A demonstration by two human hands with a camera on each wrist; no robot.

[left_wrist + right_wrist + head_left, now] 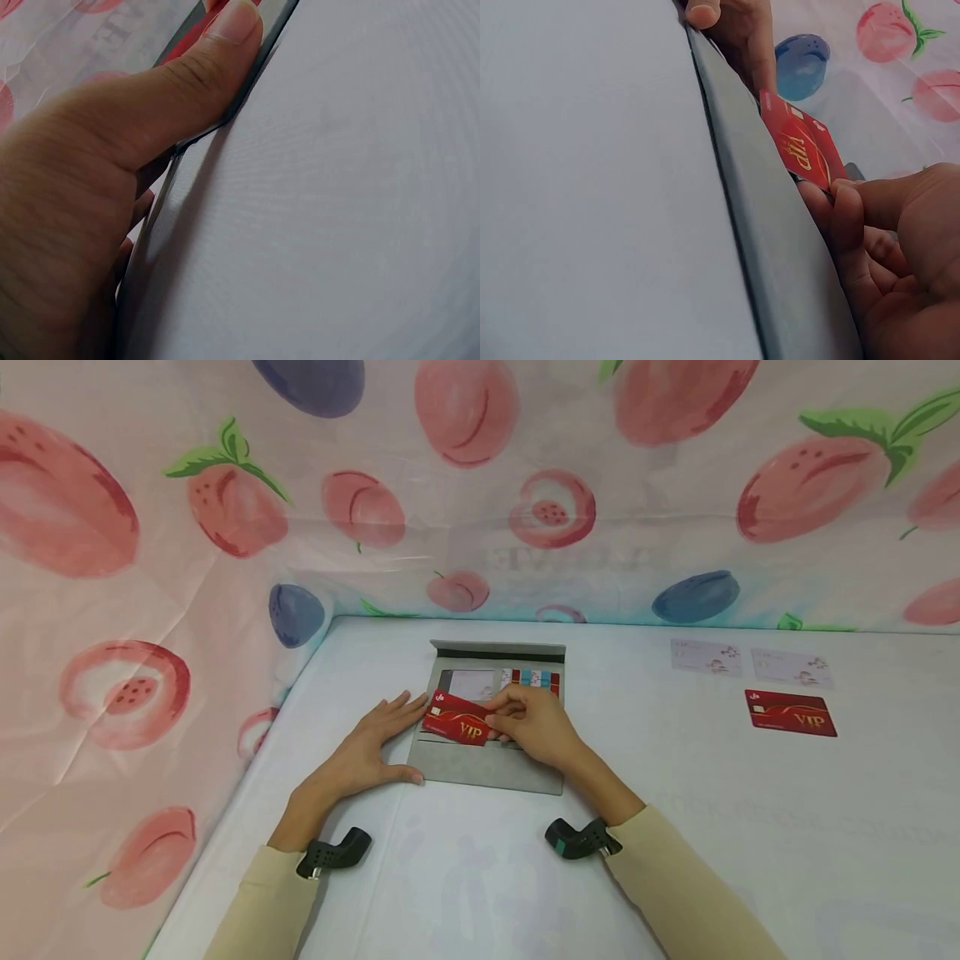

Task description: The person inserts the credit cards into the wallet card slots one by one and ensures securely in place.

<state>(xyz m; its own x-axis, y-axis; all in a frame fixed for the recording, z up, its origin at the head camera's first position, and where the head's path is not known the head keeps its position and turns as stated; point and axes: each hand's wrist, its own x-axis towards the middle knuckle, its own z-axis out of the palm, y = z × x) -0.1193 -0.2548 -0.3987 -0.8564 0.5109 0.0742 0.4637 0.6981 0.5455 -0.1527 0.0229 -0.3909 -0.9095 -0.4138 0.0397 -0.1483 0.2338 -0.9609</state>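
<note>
A grey card holder (487, 768) lies open on the white table, its upper flap folded up at the back. My right hand (536, 722) pinches a red VIP card (455, 718) by its right end, between thumb and fingers. The card is slightly tilted over the holder's middle and covers part of the slots. My left hand (367, 747) lies with straight fingers and thumb along the holder's left edge, touching it. In the right wrist view the pinched card (795, 142) stands out at an angle above the grey holder (772, 202).
To the right lie another red VIP card (791, 712) and two pale cards, one pale card (706, 657) left of the other pale card (792, 668). Striped cards (534, 677) show in the holder's upper slots. A fruit-patterned cloth (480, 527) hangs behind and at left.
</note>
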